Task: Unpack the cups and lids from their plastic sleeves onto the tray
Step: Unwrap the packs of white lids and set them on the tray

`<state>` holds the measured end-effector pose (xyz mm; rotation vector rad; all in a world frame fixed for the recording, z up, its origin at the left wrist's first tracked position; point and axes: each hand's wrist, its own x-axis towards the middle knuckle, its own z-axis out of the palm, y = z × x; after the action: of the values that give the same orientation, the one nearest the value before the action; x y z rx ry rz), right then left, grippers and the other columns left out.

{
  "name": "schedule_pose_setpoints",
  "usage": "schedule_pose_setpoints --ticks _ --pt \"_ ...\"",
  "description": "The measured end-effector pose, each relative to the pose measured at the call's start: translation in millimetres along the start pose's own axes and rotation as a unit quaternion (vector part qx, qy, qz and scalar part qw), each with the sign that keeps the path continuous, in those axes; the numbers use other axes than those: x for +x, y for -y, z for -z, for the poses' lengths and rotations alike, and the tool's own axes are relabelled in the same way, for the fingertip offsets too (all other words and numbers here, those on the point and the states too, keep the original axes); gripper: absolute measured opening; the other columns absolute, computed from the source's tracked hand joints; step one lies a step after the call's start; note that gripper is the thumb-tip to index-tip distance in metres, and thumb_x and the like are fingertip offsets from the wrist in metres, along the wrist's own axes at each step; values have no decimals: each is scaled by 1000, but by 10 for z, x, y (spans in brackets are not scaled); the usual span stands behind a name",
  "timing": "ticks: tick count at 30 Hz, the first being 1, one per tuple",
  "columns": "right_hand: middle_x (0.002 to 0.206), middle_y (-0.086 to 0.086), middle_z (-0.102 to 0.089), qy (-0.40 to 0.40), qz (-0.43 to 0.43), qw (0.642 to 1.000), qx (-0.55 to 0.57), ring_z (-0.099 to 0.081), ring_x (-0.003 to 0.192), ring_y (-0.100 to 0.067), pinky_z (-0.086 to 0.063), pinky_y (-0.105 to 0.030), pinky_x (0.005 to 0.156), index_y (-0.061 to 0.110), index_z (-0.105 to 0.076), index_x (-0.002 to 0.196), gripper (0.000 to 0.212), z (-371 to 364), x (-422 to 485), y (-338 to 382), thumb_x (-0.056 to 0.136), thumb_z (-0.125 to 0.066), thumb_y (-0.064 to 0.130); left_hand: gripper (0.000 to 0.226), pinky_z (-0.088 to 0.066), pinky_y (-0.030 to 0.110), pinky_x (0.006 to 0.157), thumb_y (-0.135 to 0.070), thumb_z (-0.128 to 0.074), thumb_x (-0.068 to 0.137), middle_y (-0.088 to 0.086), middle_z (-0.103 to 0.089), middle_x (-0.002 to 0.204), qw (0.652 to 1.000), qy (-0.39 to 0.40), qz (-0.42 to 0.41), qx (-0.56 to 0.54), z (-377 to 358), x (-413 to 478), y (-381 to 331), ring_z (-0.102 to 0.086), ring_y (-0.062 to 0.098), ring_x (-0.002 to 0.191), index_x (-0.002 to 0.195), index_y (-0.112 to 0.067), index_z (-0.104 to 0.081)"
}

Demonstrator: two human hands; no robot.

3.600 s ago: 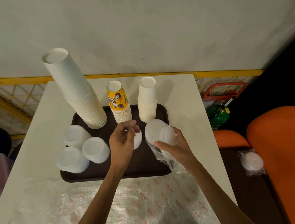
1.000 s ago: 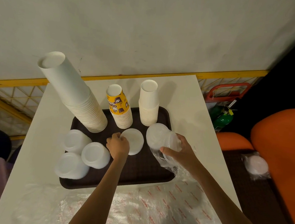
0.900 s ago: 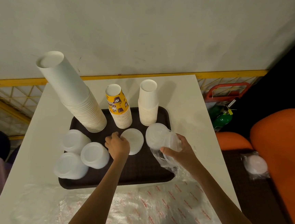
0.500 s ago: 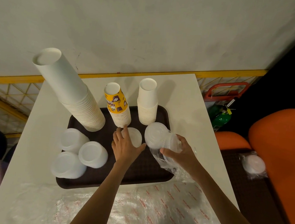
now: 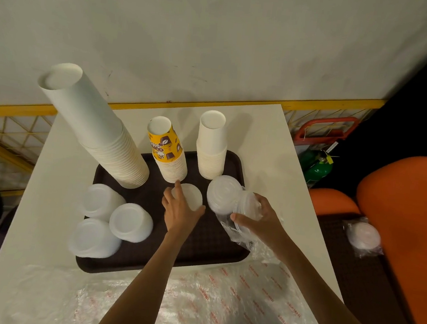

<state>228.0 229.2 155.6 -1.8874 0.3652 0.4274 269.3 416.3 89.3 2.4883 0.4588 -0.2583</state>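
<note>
On the tray [image 5: 208,241], cups [image 5: 211,146] and most lids [image 5: 130,219] stood unpacked. Our left hand [image 5: 181,212] lay flat on one pile [image 5: 191,196]; our right hand [image 5: 261,220] gripped a part-full sleeve [image 5: 248,205].

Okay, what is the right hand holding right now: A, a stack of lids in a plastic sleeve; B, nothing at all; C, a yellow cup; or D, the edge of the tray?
A: the right hand grips a stack of lids that sits partly inside a clear plastic sleeve, over the right side of the tray.
</note>
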Motion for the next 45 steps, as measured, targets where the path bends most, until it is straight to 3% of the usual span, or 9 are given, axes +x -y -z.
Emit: schedule_pose_setpoints --ticks 12,17,20,25,29,31,36,41,45 --pt "126 8 -36 -3 12 1000 -2 -37 113 -9 -38 -21 88 20 -29 141 79 27 -52 42 78 -75 29 95 -21 53 113 -51 -70 77 12 -19 154 998 -60 -2 -25 164 -157 -115 -19 32 142 149 -17 -19" --pt "137 3 -37 15 29 999 -24 -36 116 -10 -38 -24 92 23 -28 141 83 -28 -131 56 76 -77 37 42 -44 17 89 -12 -65 88 8 -58 122 951 -145 -84 -261 516 -550 -422 -58 17 107 128 -8 -51" --pt "139 3 -36 11 42 998 -43 -39 121 -15 -41 -30 100 25 -27 141 82 -49 -178 103 76 -77 35 19 -51 14 75 -9 -61 90 -8 -65 91 932 -87 -137 -325 671 -757 -581 -65 11 82 109 -7 -62" --pt "129 11 -37 2 83 997 2 -36 113 -5 -37 -20 96 24 -30 139 95 -143 -291 199 63 -79 54 34 -54 15 67 -27 -66 87 -4 -65 95 949 89 -136 -268 686 -972 -679 -66 10 81 117 -12 -59" --pt "121 18 -36 36 101 994 -15 -43 106 -6 -40 -11 88 28 -26 140 90 -137 -372 216 69 -83 24 32 -54 19 75 -21 -61 91 1 -62 105 952 92 -109 -271 675 -1018 -640 -63 17 95 120 -9 -57" --pt "119 20 -38 53 89 995 12 -45 105 -4 -42 -6 82 29 -26 139 91 -99 -416 239 69 -83 22 27 -56 26 79 -15 -59 92 5 -64 105 937 110 -71 -323 705 -1001 -605 -64 21 96 118 -8 -58" --pt "130 9 -41 47 33 993 103 -38 121 -7 -38 -23 94 25 -39 140 57 44 -488 302 88 -61 34 20 -55 31 84 -10 -57 93 12 -65 111 914 123 -5 -387 775 -960 -519 -63 25 101 112 -8 -60" --pt "114 3 -65 25 -14 981 192 -61 92 -2 -44 -5 61 15 -59 126 33 73 -495 270 95 -53 28 22 -54 31 83 -11 -56 94 8 -63 113 895 129 50 -423 751 -897 -405 -61 22 102 115 -9 -60" --pt "84 3 -70 -5 -33 980 197 -63 72 -4 -45 -6 52 11 -67 112 24 68 -458 226 92 -60 22 25 -53 24 71 -11 -55 94 8 -61 111 879 137 78 -450 724 -830 -356 -59 22 100 118 -7 -58"
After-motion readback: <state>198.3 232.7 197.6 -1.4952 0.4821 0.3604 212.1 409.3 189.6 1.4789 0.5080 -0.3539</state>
